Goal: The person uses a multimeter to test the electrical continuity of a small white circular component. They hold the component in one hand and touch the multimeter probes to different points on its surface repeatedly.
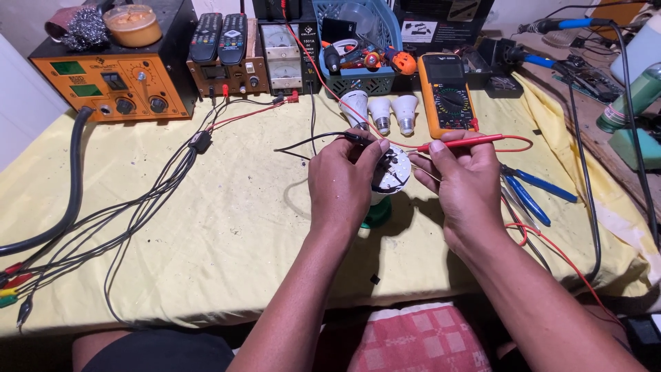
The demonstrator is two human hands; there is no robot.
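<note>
My left hand (pixel 342 180) closes on the black probe (pixel 354 137), my right hand (pixel 463 186) pinches the red probe (pixel 460 142). Opened bulb base (pixel 392 172) sits between them, just before the multimeter (pixel 447 93); red probe's axis points left, toward it.

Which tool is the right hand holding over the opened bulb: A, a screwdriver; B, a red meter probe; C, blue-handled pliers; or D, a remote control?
B: the right hand pinches a red probe with its tip at the opened white bulb, while the blue-handled pliers lie untouched on the yellow cloth.
</note>
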